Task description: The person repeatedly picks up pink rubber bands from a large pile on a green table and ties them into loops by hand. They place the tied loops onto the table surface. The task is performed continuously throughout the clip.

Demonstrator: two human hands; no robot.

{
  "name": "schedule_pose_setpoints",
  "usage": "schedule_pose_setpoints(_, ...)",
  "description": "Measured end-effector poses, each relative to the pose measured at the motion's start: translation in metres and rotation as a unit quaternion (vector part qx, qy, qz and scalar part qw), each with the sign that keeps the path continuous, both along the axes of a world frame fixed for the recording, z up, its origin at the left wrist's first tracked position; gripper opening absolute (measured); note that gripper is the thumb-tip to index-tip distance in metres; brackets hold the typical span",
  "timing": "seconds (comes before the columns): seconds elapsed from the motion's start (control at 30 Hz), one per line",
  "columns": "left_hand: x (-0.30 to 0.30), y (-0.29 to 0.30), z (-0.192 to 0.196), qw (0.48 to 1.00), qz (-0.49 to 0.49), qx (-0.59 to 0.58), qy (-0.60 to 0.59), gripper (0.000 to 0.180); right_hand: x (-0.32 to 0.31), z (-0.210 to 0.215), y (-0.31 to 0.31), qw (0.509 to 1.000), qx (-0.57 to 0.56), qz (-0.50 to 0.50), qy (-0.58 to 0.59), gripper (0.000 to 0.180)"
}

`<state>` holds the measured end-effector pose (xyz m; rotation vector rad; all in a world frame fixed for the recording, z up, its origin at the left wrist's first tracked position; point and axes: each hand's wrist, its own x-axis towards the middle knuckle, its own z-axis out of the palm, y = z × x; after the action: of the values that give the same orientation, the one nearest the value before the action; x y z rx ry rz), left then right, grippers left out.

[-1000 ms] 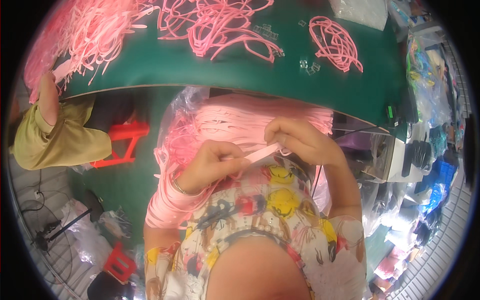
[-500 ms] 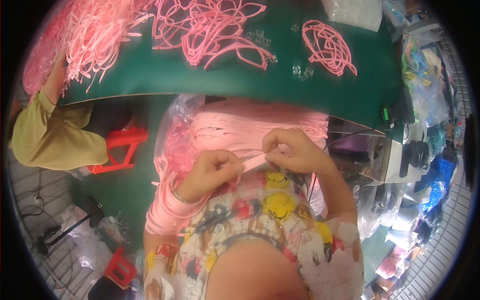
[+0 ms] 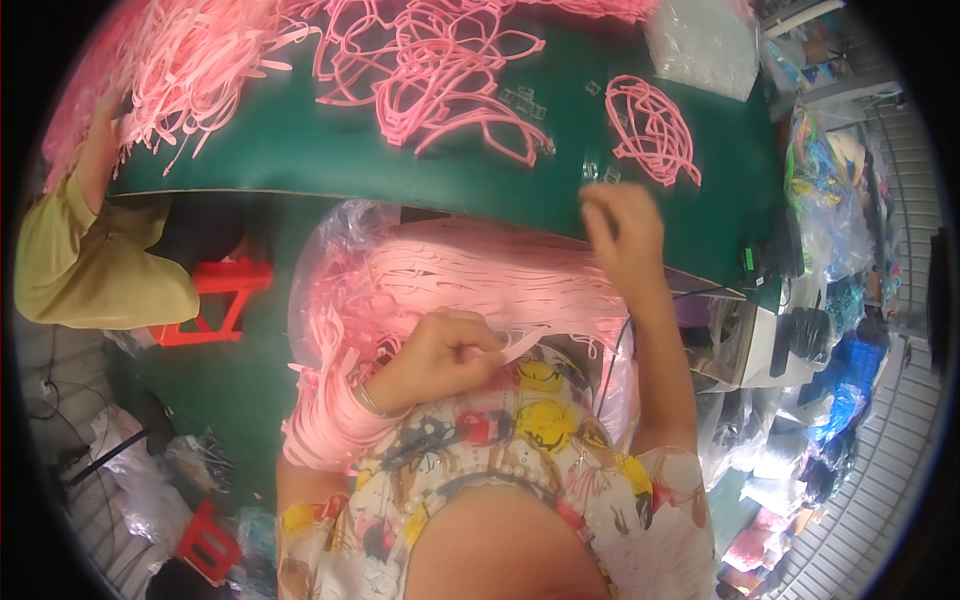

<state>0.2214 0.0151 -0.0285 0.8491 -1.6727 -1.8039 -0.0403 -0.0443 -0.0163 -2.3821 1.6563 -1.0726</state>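
My left hand (image 3: 450, 355) is closed in a pinch on a flat pink strap (image 3: 520, 346), whose free end points up and right. Looped over my left wrist and forearm hangs a thick bundle of pink straps (image 3: 335, 410). My right hand (image 3: 628, 225) is over the near edge of the green table, its bent fingers blurred and close to small clear plastic clips (image 3: 592, 172); whether it holds one cannot be made out. Below the edge, in front of me, lies a wide stack of pink straps (image 3: 490, 275) in rows.
On the green table (image 3: 300, 150) lie tangled pink straps (image 3: 430, 90), a smaller pink coil (image 3: 652, 135) and a clear plastic bag (image 3: 705, 50). A person's sleeve (image 3: 90, 260) is at the left, beside a red stool (image 3: 225, 300). Bagged goods (image 3: 810, 430) crowd the right side.
My right hand has let go of the strap and moved up and away to the table's clips. My left hand keeps the strap, and the view has shifted slightly.
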Motion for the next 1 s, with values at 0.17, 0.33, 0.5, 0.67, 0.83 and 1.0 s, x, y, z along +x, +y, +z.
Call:
schedule_pose_setpoints(0.17,0.0,0.001,-0.001,1.0,-0.008,0.022,0.018,0.007,-0.012,-0.016,-0.036,0.98,-0.004,-0.105,0.166,0.017)
schedule_pose_setpoints(0.33,0.003,0.001,-0.004,1.0,0.012,0.018,0.006,0.008,-0.02,-0.017,-0.043,0.99,0.101,-0.082,0.06,0.02)
schedule_pose_setpoints(0.5,0.002,-0.003,0.005,0.995,0.02,0.101,-0.013,0.01,-0.009,-0.015,-0.026,0.991,0.105,-0.078,-0.008,0.012)
schedule_pose_setpoints(0.67,0.006,-0.003,0.004,0.992,0.066,0.11,-0.009,0.01,0.048,0.023,0.032,0.963,0.187,0.115,-0.158,0.008)
schedule_pose_setpoints(0.83,0.003,-0.001,0.003,0.994,0.082,0.075,0.001,0.009,0.076,0.015,0.066,0.923,0.286,0.155,-0.207,0.012)
schedule_pose_setpoints(1.0,0.004,0.002,0.001,0.991,0.089,0.096,-0.022,0.007,0.072,0.015,0.07,0.922,0.306,0.165,-0.171,0.015)
